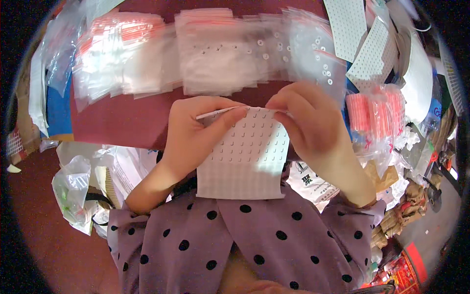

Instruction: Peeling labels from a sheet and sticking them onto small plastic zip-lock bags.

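Note:
A white sheet of small stickers [247, 147], printed with rows of small dark marks, hangs in front of my body. My left hand [196, 122] pinches its folded top edge on the left, thumb in front. At the top right corner, my right hand [313, 115] has its fingers and thumb closed on the edge; it is slightly blurred. Beyond my hands lies a row of overlapping clear zip bags [210, 73] with red top strips. Small round white stickers [325, 66] sit on the bags at the right, and small dark marks run across the middle ones.
The bags lie on a dark red tabletop [117, 122]. More white sticker sheets [372, 59] are piled at the far right. Below them are bundled red-striped bags [377, 112]. Crumpled paper and plastic packaging [76, 186] fill the space on both sides of me.

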`<state>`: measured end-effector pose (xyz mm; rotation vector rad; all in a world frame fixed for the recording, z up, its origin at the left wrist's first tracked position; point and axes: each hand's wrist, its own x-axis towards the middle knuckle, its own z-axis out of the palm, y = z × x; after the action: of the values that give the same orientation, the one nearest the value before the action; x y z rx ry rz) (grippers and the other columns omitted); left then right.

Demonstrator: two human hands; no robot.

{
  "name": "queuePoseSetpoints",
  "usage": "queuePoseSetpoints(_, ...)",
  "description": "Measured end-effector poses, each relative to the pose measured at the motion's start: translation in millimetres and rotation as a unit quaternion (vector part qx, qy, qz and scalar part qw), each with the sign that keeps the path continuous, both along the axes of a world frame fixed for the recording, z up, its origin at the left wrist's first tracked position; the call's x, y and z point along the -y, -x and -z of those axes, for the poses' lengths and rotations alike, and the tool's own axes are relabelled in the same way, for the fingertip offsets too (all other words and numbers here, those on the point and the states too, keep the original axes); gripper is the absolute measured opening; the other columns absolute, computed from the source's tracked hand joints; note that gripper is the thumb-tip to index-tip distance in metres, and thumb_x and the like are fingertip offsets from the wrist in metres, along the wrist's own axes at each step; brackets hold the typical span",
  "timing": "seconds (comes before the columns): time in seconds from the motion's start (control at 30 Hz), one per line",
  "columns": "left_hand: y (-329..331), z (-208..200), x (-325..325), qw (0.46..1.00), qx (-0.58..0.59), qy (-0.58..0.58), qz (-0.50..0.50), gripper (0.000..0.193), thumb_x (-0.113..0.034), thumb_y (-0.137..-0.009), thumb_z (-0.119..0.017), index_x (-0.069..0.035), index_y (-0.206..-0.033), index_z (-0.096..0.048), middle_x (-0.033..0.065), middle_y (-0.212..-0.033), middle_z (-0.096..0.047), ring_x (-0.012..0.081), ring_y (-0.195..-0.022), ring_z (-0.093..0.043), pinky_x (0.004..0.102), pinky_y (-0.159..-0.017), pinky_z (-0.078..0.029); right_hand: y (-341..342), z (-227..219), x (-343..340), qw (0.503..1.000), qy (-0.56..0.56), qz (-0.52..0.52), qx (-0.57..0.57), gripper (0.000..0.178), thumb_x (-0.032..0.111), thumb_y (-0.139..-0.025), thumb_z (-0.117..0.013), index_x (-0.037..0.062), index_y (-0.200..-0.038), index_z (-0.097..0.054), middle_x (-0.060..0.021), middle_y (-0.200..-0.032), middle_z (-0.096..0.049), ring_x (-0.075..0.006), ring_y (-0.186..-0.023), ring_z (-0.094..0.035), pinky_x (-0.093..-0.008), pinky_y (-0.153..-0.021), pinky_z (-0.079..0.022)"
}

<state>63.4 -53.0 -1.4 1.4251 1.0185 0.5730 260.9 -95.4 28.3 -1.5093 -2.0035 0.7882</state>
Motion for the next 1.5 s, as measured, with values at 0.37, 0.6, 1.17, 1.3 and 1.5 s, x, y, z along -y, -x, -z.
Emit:
queuePoseSetpoints(0.37,14.9,1.6,2.1,0.988,0.024,0.142,-0.055,0.014,-0.008,-0.082,-0.064,0.003,-0.088,-0.067,0.0031,-0.076,-0.066,0.0049,-0.071,-0.057,0.0205,-0.062,-0.047,17.0,12.1,18.8,0.919,-0.259,-0.140,0.264,0.041,0.008,-0.057,-0.059,-0.0025,-0.096,-0.061,-0.0106,-0.097,-0.057,-0.0254,-0.083,-0.058,-0.0327,-0.067,-0.051)
queuePoseSetpoints(0.6,25.2,17.1,-0.5,0.988,-0.024,-0.139,0.068,0.013,-0.008,-0.082,-0.061,0.003,-0.090,-0.065,0.0121,-0.080,-0.066,0.0194,-0.071,-0.064,0.0273,-0.062,-0.049,-12.3,0.1,-15.7,0.992,0.012,-0.094,-0.081,0.015,0.010,-0.074,-0.062,0.0010,-0.086,-0.064,-0.0053,-0.076,-0.061,-0.0205,-0.071,-0.058,-0.0332,-0.066,-0.048)
queuePoseSetpoints(1.17,12.4,11.4,-10.2,0.999,-0.012,-0.031,-0.018,0.017,-0.010,-0.086,-0.058,0.005,-0.092,-0.064,0.0154,-0.077,-0.065,0.0179,-0.068,-0.063,0.0261,-0.063,-0.047,-3.4,9.0,-17.4,0.997,-0.030,-0.061,0.033,0.012,0.011,-0.077,-0.060,0.0082,-0.089,-0.061,-0.0075,-0.090,-0.060,-0.0265,-0.080,-0.060,-0.0361,-0.069,-0.048)
queuePoseSetpoints(1.3,18.6,13.7,-8.5,0.999,-0.024,-0.010,-0.030,0.017,-0.008,-0.084,-0.058,0.005,-0.093,-0.062,0.0144,-0.079,-0.063,0.0200,-0.072,-0.062,0.0274,-0.065,-0.047,-4.9,0.7,-17.5,0.985,-0.054,-0.135,0.095,0.019,0.018,-0.071,-0.067,0.0121,-0.089,-0.065,-0.0058,-0.089,-0.062,-0.0226,-0.084,-0.059,-0.0364,-0.072,-0.046)
queuePoseSetpoints(1.5,-14.4,33.6,0.4,0.875,-0.197,-0.401,0.186,0.036,-0.012,-0.073,-0.058,-0.007,-0.109,-0.058,0.0114,-0.113,-0.055,0.0259,-0.105,-0.052,0.0384,-0.087,-0.040,-33.2,45.3,-87.2,0.991,-0.090,0.066,0.077,0.049,0.005,-0.057,-0.076,0.0030,-0.100,-0.053,-0.0105,-0.090,-0.056,-0.0270,-0.084,-0.055,-0.0333,-0.077,-0.043)
